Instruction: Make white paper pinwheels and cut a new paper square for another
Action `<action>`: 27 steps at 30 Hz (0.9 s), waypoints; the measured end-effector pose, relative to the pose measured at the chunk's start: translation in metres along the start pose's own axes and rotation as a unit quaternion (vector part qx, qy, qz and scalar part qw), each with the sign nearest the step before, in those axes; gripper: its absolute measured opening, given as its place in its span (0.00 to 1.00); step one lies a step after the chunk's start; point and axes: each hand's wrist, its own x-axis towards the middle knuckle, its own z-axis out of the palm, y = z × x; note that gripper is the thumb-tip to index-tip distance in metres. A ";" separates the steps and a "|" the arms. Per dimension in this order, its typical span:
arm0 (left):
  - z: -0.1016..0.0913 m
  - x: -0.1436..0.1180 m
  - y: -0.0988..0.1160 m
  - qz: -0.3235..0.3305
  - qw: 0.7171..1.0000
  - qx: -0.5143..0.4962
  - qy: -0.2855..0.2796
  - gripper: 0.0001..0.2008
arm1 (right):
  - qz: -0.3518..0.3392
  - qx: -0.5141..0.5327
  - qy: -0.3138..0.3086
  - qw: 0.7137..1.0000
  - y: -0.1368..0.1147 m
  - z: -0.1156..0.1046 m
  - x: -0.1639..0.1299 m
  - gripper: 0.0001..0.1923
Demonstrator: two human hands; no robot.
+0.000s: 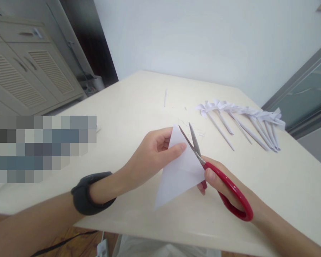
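My left hand pinches a folded, triangular sheet of white paper between thumb and fingers, just above the table. A dark band circles that wrist. Wrapped around the red handles of a pair of scissors is my right hand. The scissors' blades are parted and point up and away from me. One blade lies along the paper's right edge. Part of my right fingers is hidden behind the paper and handles.
White pinwheel-like paper pieces on rolled sticks lie in a row at the right of the cream table. A thin paper roll and several paper slivers lie beyond my hands. A blurred-out patch covers the left side.
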 end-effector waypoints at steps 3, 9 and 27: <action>0.001 0.001 -0.001 -0.002 1.000 -0.002 0.003 0.06 | 0.007 0.016 0.000 1.000 0.000 -0.001 -0.001 0.23; 0.002 0.001 0.000 -0.011 1.000 -0.002 -0.003 0.07 | 0.000 -0.029 0.014 0.999 -0.004 -0.003 -0.001 0.22; 0.001 0.000 -0.002 -0.023 1.000 -0.004 -0.009 0.09 | 0.013 -0.019 -0.009 1.000 -0.003 -0.003 -0.001 0.20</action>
